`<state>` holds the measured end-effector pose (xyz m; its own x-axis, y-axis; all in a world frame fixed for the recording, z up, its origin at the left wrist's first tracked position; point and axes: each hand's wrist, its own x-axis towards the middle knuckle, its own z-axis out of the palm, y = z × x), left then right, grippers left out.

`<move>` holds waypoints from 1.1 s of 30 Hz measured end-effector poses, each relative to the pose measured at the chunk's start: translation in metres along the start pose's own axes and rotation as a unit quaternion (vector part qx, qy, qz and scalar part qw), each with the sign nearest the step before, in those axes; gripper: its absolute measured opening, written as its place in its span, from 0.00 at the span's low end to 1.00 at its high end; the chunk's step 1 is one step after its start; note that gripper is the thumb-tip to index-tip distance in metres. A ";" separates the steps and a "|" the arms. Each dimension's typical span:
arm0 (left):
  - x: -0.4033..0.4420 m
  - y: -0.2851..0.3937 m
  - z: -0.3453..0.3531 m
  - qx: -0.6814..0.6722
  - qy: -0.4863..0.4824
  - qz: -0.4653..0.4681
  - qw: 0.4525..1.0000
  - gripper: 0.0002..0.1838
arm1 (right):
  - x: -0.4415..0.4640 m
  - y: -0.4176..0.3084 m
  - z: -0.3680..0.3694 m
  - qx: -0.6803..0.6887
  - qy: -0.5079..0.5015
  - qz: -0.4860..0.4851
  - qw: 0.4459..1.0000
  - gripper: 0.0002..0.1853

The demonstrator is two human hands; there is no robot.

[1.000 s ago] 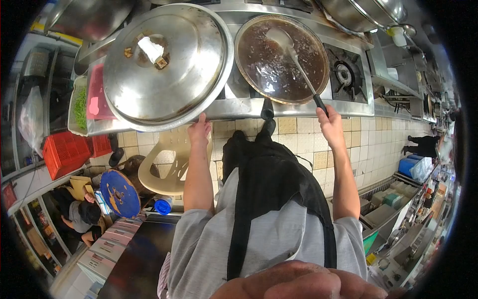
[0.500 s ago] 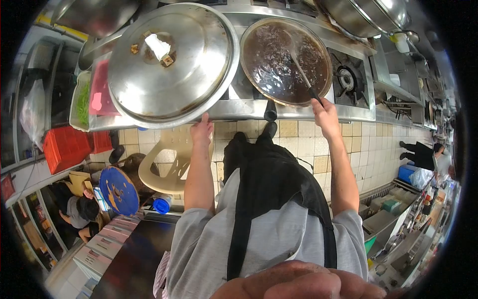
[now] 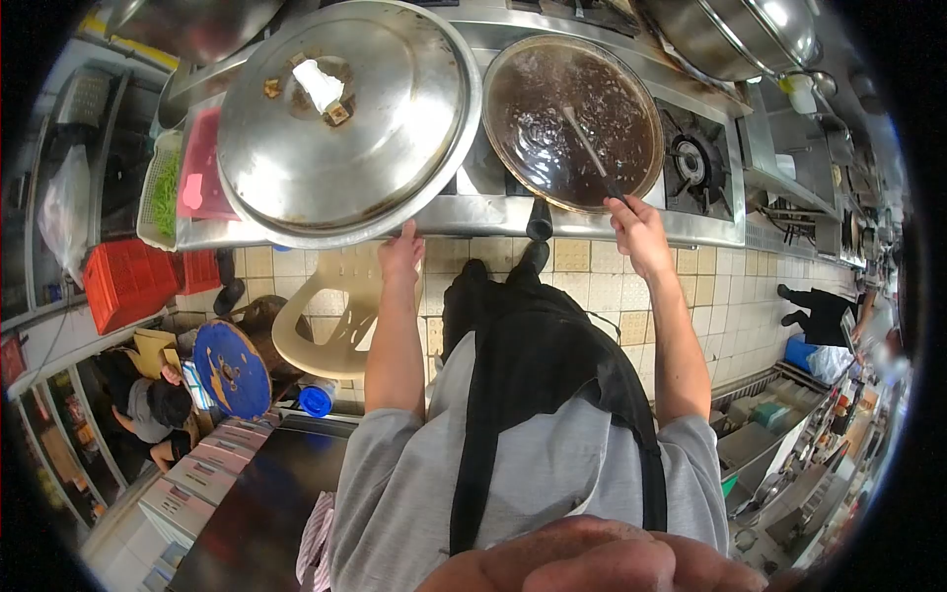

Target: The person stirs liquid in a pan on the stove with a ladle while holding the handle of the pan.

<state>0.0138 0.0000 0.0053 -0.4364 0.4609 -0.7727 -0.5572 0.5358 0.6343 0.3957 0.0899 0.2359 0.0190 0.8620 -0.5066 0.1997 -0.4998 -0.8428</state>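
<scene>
My right hand (image 3: 638, 233) is closed around the black-gripped end of a long-handled ladle (image 3: 589, 146). Its head is sunk in dark brown bubbling liquid, so I cannot see its shape. The liquid fills a wide round pot (image 3: 490, 138) on the stove. My left hand (image 3: 401, 255) is at the stove's front edge (image 3: 473, 225), just below a big domed steel lid (image 3: 395, 118) with a white-wrapped handle (image 3: 319, 87). One digit points up toward the lid's rim; the other fingers are mostly hidden.
An unused burner (image 3: 693, 160) lies right of the pot. Steel pans (image 3: 725, 39) stand behind. A green-filled basket (image 3: 158, 192) is at the left. Beneath my left arm stands a beige plastic chair (image 3: 316, 335). Two other people (image 3: 163, 409) (image 3: 829, 308) are at the far sides.
The ladle's handle has shifted within the liquid, its far end now lower in view. My right hand has moved slightly left. My left hand stays at the stove edge.
</scene>
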 end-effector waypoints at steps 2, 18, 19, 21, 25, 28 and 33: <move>-0.002 0.001 0.000 0.002 0.002 -0.002 1.000 0.27 | -0.005 -0.001 0.001 0.009 -0.005 0.005 1.000 0.15; -0.013 0.006 0.010 -0.016 0.028 0.009 0.999 0.21 | -0.037 0.022 -0.004 -0.079 -0.034 -0.013 0.996 0.12; -0.017 0.007 0.009 -0.015 0.028 0.010 0.999 0.21 | -0.039 0.023 -0.005 -0.099 -0.031 -0.019 0.994 0.13; -0.016 0.005 0.006 -0.012 0.017 0.010 1.000 0.24 | -0.045 0.024 -0.007 -0.138 -0.026 -0.030 0.990 0.13; -0.013 -0.005 -0.001 -0.020 -0.012 0.010 1.000 0.32 | -0.053 0.029 -0.020 -0.206 -0.031 -0.087 0.974 0.13; -0.030 -0.012 -0.004 -0.055 -0.037 0.032 0.997 0.27 | -0.058 0.032 -0.035 -0.227 -0.034 -0.106 0.968 0.13; -0.070 -0.042 -0.016 -0.067 -0.022 0.007 0.998 0.24 | -0.056 0.020 -0.057 -0.287 -0.043 -0.034 0.956 0.15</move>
<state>0.0564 -0.0659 0.0322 -0.4145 0.4995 -0.7607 -0.6418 0.4321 0.6335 0.4543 0.0360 0.2578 -0.0899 0.8683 -0.4878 0.7023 -0.2920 -0.6492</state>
